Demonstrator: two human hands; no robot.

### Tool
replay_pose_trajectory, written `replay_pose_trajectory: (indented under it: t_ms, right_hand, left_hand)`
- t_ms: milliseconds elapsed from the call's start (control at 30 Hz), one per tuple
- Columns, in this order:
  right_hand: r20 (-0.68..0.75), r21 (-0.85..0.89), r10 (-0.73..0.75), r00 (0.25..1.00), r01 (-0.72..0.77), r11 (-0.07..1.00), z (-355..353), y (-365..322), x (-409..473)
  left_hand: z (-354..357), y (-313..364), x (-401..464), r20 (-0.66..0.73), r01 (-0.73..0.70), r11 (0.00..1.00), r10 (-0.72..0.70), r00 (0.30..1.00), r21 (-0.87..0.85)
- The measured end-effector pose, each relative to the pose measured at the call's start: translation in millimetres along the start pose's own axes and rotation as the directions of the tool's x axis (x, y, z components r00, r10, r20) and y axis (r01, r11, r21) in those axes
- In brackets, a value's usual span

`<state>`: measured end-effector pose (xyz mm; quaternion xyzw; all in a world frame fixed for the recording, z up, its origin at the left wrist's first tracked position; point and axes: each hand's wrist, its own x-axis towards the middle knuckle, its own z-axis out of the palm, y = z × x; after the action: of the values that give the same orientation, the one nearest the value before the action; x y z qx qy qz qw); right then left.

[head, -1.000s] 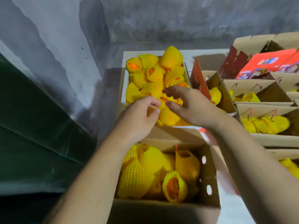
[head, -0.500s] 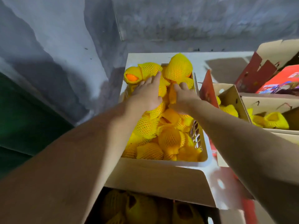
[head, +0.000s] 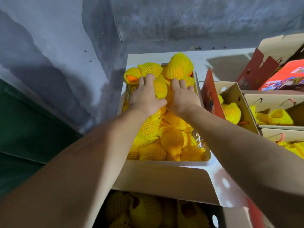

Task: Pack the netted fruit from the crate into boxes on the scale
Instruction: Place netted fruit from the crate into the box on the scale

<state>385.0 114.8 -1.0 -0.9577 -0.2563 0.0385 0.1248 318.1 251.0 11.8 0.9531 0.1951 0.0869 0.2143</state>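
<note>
A white crate (head: 207, 155) ahead of me is heaped with orange fruit in yellow foam nets (head: 171, 142). My left hand (head: 144, 96) grips one netted fruit (head: 160, 88) near the top of the heap, fingers over it and thumb curled under it. Beside it, my right hand (head: 182, 97) lies fingers-down on the neighbouring fruit; its grip is hidden. A cardboard box (head: 164, 180) at the bottom of the view holds several netted fruit in shadow. No scale can be made out.
Open cardboard boxes (head: 238, 102) with netted fruit stand in a row on the right, and red printed boxes (head: 283, 78) lie behind them. A grey concrete wall (head: 181, 18) closes the back, with a dark green surface (head: 24, 129) on the left.
My view has tipped forward over the crate. Both hands reached from the near fruit to the far top of the heap, and my left hand has closed around one netted fruit.
</note>
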Motion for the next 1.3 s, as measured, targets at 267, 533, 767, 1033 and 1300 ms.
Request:
replay_pose_trajectory:
  t_ms: [267, 533, 767, 1033, 1300]
  right_hand:
    - [-0.240, 0.309, -0.127, 0.962, 0.200, 0.930, -72, -35, -108]
    - [-0.358, 0.776, 0.045, 0.932, 0.270, 0.570, -85, -105, -274]
    - [0.144, 0.989, 0.304, 0.942, -0.131, -0.062, -73, -99, -350]
    - [0.028, 0.999, 0.409, 0.912, -0.040, 0.021, -71, -99, -397]
    - [0.098, 0.995, 0.305, 0.947, -0.094, -0.028, -65, -135, -414]
  left_hand:
    - [-73, 7, -111, -0.122, 0.005, 0.846, -0.083, 0.989, -0.534]
    - [-139, 3, -279, -0.097, 0.030, 0.536, -0.206, 0.974, -0.843]
    - [-150, -50, -368, -0.004, 0.040, 0.587, -0.072, 0.997, -0.809]
    - [-134, -25, -393, 0.074, -0.068, 0.835, 0.128, 0.989, -0.546]
    - [-137, -40, -414, 0.246, 0.022, 0.661, 0.248, 0.937, -0.750]
